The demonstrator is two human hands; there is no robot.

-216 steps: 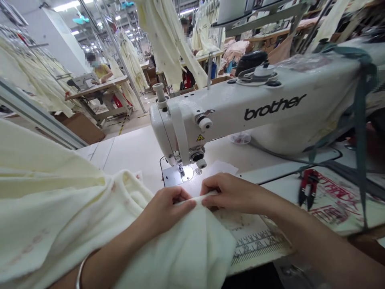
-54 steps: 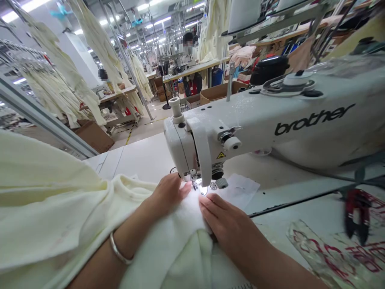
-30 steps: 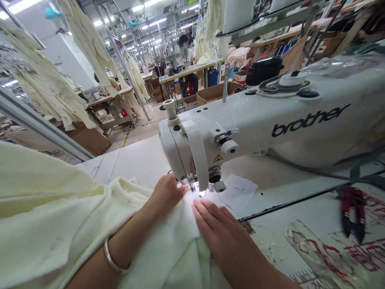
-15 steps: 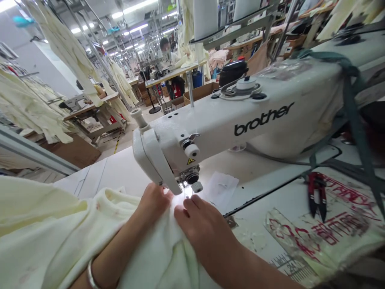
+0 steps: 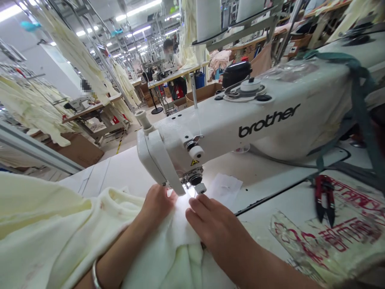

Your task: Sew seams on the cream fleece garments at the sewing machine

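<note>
A pale cream garment [image 5: 117, 218] with a ribbed round neckline spreads over the sewing table and runs up to the lit needle area of a white sewing machine [image 5: 216, 120]. My left hand [image 5: 159, 204], a bangle at its wrist, grips the cloth just left of the needle; part of its fingers is hidden behind the machine head. On the right of the needle, my right hand [image 5: 218, 222] pinches the fabric edge with bent fingers close together. The machine's head blocks some of the stitching spot.
Red-handled thread snips [image 5: 325, 198] lie at the right on a printed plastic sheet [image 5: 345, 237]. A small white paper or cloth piece [image 5: 225, 186] rests behind my right hand. Green strap [image 5: 361, 108] hangs over the machine. Farther back stand other workstations, hanging garments and people.
My right hand has shifted slightly to the right, away from the needle, still pinching cloth. My left hand stays about where it was. The whole view has moved a little.
</note>
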